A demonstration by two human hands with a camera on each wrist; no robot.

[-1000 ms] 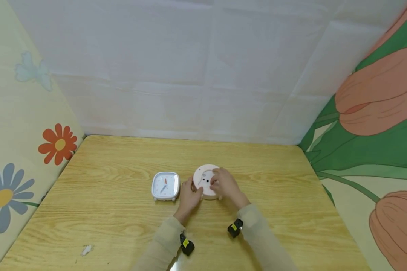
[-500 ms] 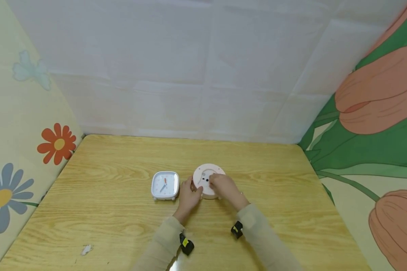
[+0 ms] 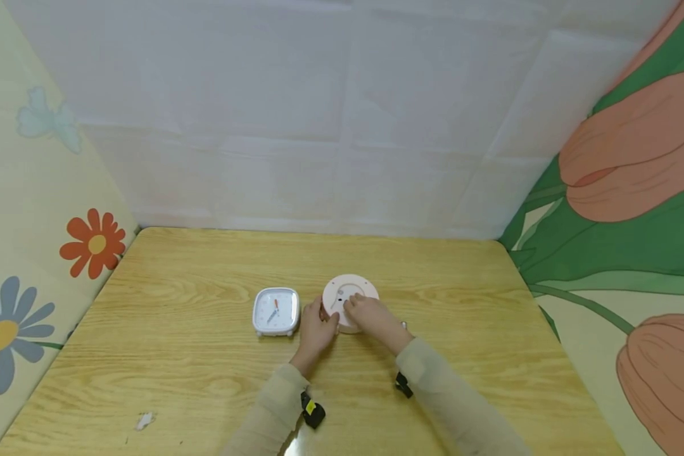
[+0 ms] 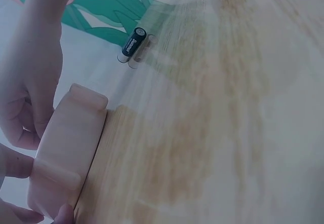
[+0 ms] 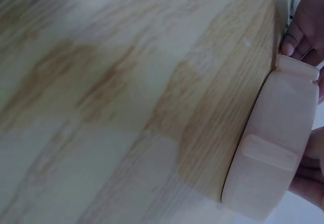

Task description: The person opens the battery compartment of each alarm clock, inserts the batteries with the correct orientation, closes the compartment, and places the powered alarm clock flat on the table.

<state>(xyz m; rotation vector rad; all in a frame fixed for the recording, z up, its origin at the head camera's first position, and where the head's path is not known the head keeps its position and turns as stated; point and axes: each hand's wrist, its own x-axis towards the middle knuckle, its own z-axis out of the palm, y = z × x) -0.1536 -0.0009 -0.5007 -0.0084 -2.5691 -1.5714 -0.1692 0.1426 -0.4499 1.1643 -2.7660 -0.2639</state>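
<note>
A pale pink round clock (image 3: 350, 285) lies face down on the table, its white recessed back facing up. My left hand (image 3: 317, 332) grips its left edge, thumb at the near side. The right hand (image 3: 376, 320) has curled fingers against the middle of the back and covers its right part. Whether those fingers pinch anything is hidden. In the left wrist view, the right hand (image 4: 35, 77) bends down onto the pink clock's back (image 4: 71, 143). In the right wrist view, left fingers (image 5: 298, 41) touch the rim of the pink clock (image 5: 276, 138).
A white square alarm clock (image 3: 276, 311) stands left of my left hand, its dial showing. A dark battery (image 4: 132, 44) lies on the table beyond the pink clock, with a paler shape beside it. A torn white patch (image 3: 145, 420) marks the wooden tabletop (image 3: 205, 380) at front left.
The right hand has shifted left and lower over the back of the pink clock, its fingers now bunched near the middle. My left hand keeps its grip on the edge.
</note>
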